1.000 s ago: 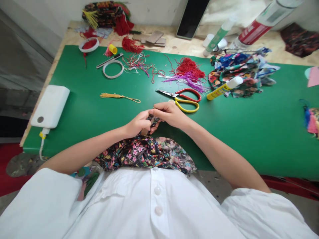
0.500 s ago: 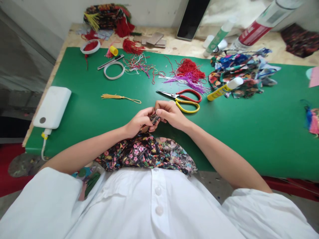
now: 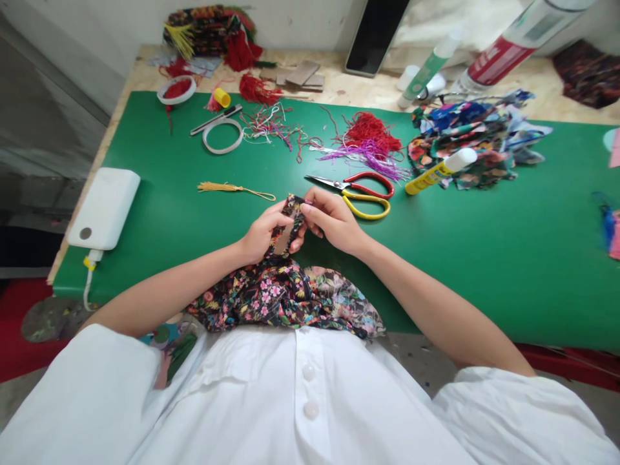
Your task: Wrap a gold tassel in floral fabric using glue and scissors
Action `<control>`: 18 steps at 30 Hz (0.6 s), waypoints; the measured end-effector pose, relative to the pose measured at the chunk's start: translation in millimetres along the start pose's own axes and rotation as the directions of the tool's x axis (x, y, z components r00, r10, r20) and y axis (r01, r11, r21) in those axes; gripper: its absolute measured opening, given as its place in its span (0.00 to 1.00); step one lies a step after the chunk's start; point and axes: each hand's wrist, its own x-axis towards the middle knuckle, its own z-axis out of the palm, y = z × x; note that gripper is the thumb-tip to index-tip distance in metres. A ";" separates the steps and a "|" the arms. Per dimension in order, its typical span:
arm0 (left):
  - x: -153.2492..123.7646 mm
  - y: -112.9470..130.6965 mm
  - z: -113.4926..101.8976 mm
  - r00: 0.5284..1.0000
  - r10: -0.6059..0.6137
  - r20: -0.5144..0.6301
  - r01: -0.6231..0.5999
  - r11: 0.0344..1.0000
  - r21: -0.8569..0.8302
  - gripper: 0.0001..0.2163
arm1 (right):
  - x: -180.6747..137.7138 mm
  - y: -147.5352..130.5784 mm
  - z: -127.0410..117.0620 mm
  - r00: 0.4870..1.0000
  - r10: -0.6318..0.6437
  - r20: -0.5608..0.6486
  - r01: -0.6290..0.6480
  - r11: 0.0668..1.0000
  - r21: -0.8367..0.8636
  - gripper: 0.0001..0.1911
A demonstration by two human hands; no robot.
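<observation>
My left hand and my right hand meet over the green mat, both pinched on a small flat piece wrapped in dark floral fabric. The piece stands tilted between my fingertips, with a pale backing showing below. A larger heap of the same floral cloth lies at the mat's near edge against my white shirt. Red and yellow scissors lie just right of my right hand. A gold tassel lies to the left of my hands.
A white power bank sits at the left edge. Tape rings, loose red and purple threads, a glue stick on fabric scraps, tubes and a dark tablet crowd the far side.
My hands have lifted the fabric-wrapped piece and turned it more upright, so more of it shows between my fingers. The view has shifted slightly.
</observation>
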 end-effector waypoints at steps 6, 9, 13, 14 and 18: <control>4.8 4.7 -4.1 0.992 -0.048 -0.114 0.058 0.995 0.083 0.17 | 1.1 1.9 -2.5 0.999 -0.001 -0.049 0.000 1.000 -0.026 0.26; 7.7 6.0 -8.8 0.981 -0.028 -0.191 0.061 0.984 0.168 0.15 | 1.4 1.5 -1.8 0.999 -0.005 -0.039 0.004 1.000 -0.021 0.27; 8.3 6.8 -11.3 0.981 0.032 -0.191 0.027 0.954 0.298 0.15 | 1.2 2.0 -1.6 0.998 0.019 -0.059 -0.020 1.000 -0.016 0.27; 7.9 7.6 -10.9 0.984 0.030 -0.178 0.029 0.947 0.319 0.16 | 1.1 2.1 -1.9 0.997 0.035 -0.062 -0.036 0.999 -0.007 0.28; 6.4 11.8 -9.0 0.981 0.038 -0.192 0.036 0.930 0.366 0.15 | 0.7 1.1 -2.6 0.995 0.072 -0.064 -0.073 0.997 -0.007 0.29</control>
